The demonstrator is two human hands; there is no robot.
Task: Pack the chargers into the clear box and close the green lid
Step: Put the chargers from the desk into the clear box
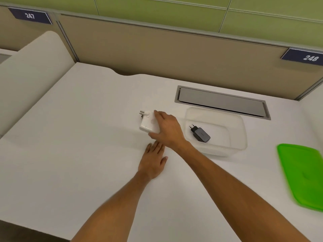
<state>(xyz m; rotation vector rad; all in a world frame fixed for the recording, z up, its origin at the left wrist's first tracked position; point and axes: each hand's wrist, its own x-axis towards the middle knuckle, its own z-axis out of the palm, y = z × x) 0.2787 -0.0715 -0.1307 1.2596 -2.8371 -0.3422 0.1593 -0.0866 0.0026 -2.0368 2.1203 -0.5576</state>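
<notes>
A white square charger [147, 123] with two metal pins lies on the white desk, left of the clear box [242, 130]. My right hand [167, 129] reaches across to it, fingers over its right side and thumb at its near edge, gripping it. Inside the box lies a dark grey charger [201, 134] with its plug pointing to the far left. The green lid [303, 175] lies flat on the desk to the right of the box, near the image's edge. My left hand [153, 161] rests flat on the desk, just below my right wrist, holding nothing.
A grey cable hatch [222, 102] is set into the desk right behind the box. A beige partition runs along the back, with number plates 247 [30, 15] and 248 [310, 58]. A rounded divider [26, 81] rises at the left.
</notes>
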